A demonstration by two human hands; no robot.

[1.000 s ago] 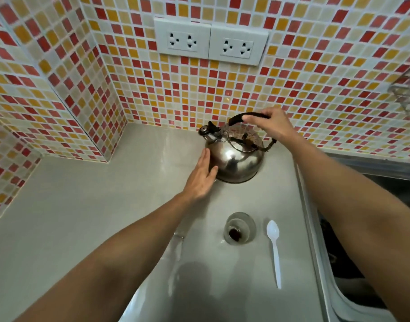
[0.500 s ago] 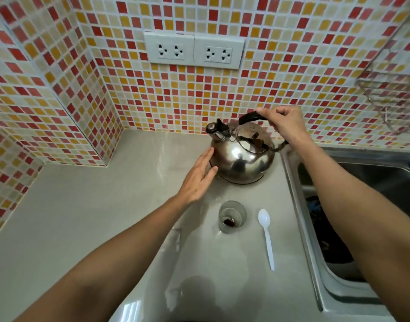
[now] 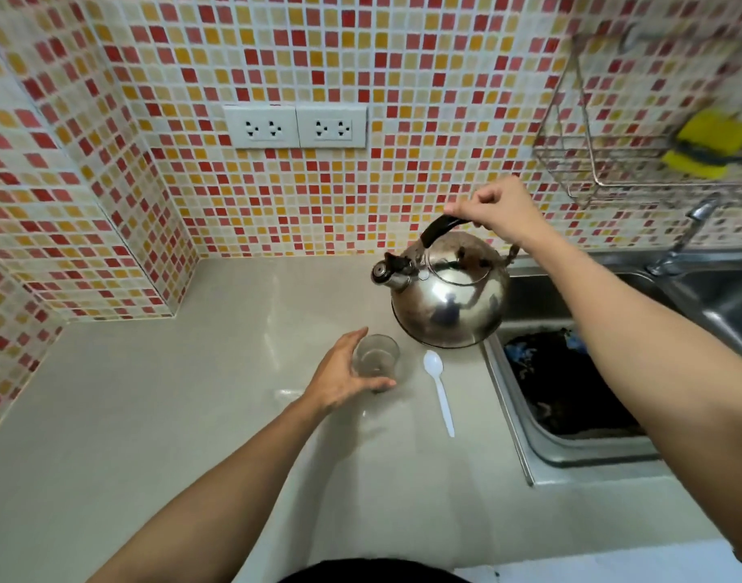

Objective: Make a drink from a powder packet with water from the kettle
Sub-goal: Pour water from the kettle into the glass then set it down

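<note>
A shiny steel kettle (image 3: 449, 305) hangs lifted off the grey counter (image 3: 171, 414), its spout pointing left. My right hand (image 3: 493, 208) is shut on the kettle's black handle at the top. A small clear glass (image 3: 377, 357) with dark powder at its bottom stands on the counter just below and left of the kettle. My left hand (image 3: 339, 372) wraps around the glass from the left. A white plastic spoon (image 3: 440, 389) lies on the counter to the right of the glass, bowl away from me.
A steel sink (image 3: 579, 448) with dark contents lies to the right, a tap (image 3: 688, 233) behind it. A wire rack (image 3: 604, 162) holding a yellow sponge (image 3: 709, 140) hangs on the tiled wall. Two white sockets (image 3: 295, 127) sit above the counter.
My right hand has raised the kettle off the counter. My left hand left the kettle's side and came down to grip the glass.
</note>
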